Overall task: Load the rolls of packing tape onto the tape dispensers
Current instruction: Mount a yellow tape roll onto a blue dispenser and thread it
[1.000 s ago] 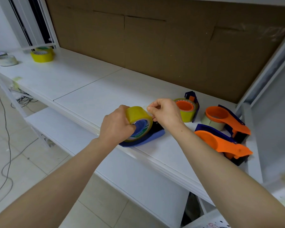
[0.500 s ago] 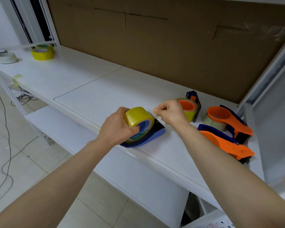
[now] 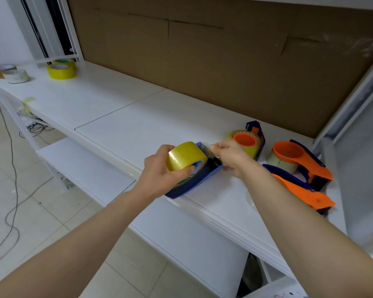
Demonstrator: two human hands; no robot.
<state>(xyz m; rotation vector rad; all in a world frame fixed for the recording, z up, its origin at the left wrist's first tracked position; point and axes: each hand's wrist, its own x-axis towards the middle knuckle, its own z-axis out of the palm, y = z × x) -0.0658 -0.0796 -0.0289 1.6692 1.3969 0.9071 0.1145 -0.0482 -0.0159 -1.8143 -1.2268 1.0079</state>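
Far out on the left of my feed, a few spare rolls sit at the far end of the white bench, a yellow one nearest and paler ones beyond it, well apart from the work. A cable trails over the tiled floor below. Toward the middle, the left hand is wrapped round the yellow tape roll, with one digit curled onto its printed face. It holds the roll tilted on the blue dispenser, which lies at the front edge of the bench. I cannot tell from here whether the roll is fully seated on the hub, since the hand and the roll cover it. Just right of the roll, the right hand is drawn into a pinch. Its thumb and fingers nip what looks like the tape end, a clear strip off the roll above the dispenser's cutter end. Behind that hand stands a loaded dispenser, an orange hub inside a yellow roll, near the cardboard backing. Further right, an orange dispenser rests across a pale roll. Nearer me a third dispenser, orange and blue, lies on its side just beside it at the bench's right end.
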